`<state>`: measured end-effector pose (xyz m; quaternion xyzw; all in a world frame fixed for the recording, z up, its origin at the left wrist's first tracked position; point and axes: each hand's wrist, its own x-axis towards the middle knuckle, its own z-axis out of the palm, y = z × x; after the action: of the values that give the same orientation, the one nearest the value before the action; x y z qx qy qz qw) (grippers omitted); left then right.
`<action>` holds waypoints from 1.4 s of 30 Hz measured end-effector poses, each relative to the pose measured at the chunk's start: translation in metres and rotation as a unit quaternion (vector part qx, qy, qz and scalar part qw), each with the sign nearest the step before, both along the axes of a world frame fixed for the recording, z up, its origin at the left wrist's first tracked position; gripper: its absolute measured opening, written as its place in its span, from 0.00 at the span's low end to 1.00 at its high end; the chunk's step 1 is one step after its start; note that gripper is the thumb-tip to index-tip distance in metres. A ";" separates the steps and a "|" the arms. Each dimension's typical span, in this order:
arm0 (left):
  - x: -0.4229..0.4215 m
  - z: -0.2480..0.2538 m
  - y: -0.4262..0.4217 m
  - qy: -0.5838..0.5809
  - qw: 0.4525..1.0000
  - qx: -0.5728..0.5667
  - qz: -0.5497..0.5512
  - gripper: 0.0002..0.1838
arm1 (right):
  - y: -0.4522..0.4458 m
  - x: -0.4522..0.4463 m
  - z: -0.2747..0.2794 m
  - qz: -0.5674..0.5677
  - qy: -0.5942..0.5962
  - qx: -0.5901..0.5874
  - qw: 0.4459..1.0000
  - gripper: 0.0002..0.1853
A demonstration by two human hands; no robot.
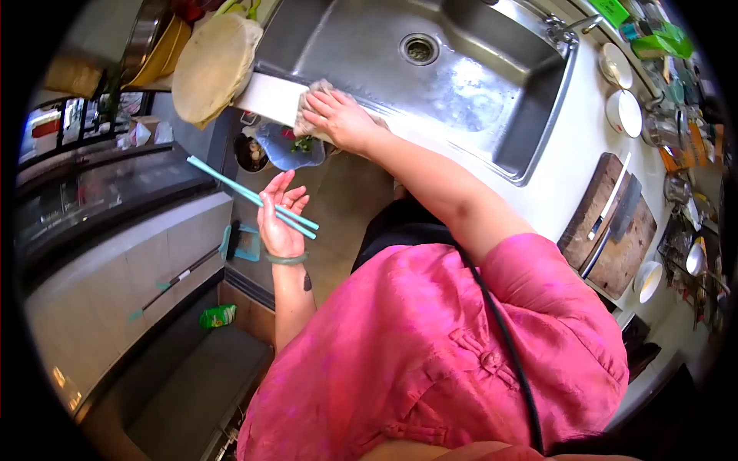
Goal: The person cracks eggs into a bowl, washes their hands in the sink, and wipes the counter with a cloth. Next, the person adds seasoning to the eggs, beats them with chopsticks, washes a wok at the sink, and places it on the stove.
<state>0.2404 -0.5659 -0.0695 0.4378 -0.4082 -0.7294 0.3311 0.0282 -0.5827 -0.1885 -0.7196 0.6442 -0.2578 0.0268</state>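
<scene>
My left hand (283,215) is held out over the floor, with a pair of light blue chopsticks (223,178) lying between the thumb and the fingers. A green bangle (287,260) circles that wrist. My right hand (338,117) presses on a crumpled beige cloth (306,107) at the front edge of the white counter (270,95), beside the steel sink (346,46). Its fingers lie over the cloth and partly hide it. Wet patches shine on the sink's bottom, near the drain (420,49).
A round pale board or lid (215,67) stands left of the sink. Below the counter edge is a blue bowl (286,152) with green scraps. On the right, a wooden cutting board (638,238) bears knives. White bowls (623,114) and a faucet (588,24) are beyond the sink.
</scene>
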 end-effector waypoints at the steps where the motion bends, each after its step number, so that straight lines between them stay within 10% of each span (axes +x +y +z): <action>1: -0.002 -0.001 -0.005 0.004 1.000 -0.007 0.001 0.24 | 0.019 -0.006 -0.006 -0.006 0.000 -0.008 1.000 0.25; 8: -0.046 -0.021 -0.019 0.064 0.996 0.023 -0.058 0.24 | 0.280 -0.072 0.005 -0.121 -0.025 0.033 0.992 0.23; 14: -0.125 -0.018 -0.003 0.061 0.985 0.040 -0.155 0.23 | 0.354 -0.145 0.076 -0.559 -0.044 -0.098 0.822 0.16; 17: -0.151 -0.013 0.008 0.059 0.977 0.048 -0.197 0.22 | 0.359 -0.213 0.007 -0.632 -0.094 -0.065 0.766 0.21; 24: -0.163 -0.015 0.031 0.016 0.971 0.057 -0.231 0.23 | 0.284 -0.358 -0.027 -0.589 0.094 -0.024 0.802 0.22; 31: -0.165 -0.016 0.032 0.027 0.968 0.066 -0.242 0.22 | 0.285 -0.220 -0.010 -0.349 -0.043 0.013 0.936 0.10; 37: -0.183 -0.011 0.026 0.061 0.956 0.060 -0.280 0.22 | 0.242 -0.190 0.101 -0.402 -0.435 -0.174 0.786 0.10; 42: -0.196 -0.007 0.027 0.082 0.947 0.062 -0.304 0.22 | 0.237 -0.178 0.114 -0.451 -0.396 -0.299 0.742 0.09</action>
<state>0.0443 -0.5385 -0.0761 0.2512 -0.4469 -0.8529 0.0983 -0.1496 -0.3454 -0.0750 -0.1493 0.7143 -0.6814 -0.0562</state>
